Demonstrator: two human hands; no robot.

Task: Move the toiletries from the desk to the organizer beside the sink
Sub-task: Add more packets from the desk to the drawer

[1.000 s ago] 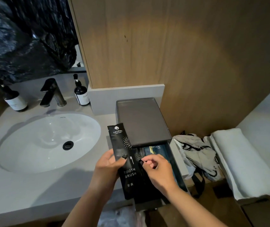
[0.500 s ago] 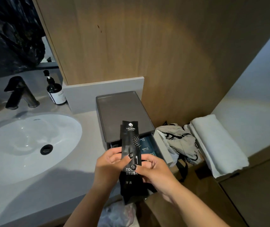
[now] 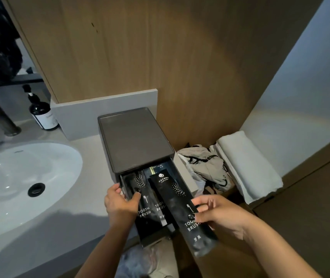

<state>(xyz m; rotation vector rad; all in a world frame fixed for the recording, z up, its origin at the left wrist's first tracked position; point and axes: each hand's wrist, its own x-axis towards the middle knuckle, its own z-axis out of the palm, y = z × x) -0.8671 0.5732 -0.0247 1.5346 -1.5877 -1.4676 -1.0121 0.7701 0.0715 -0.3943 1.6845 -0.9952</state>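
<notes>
Head view: grey counter [image 3: 64,233] beside sink [image 3: 15,177] (wood wall), right grip [image 3: 218,213] pinching toothbrush packet [image 3: 182,199].

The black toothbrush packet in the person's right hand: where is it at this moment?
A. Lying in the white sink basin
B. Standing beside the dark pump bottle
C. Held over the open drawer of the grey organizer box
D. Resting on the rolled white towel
C: the right hand pinches the black toothbrush packet above the pulled-out drawer of the grey organizer box, where more packets already lie.
</notes>
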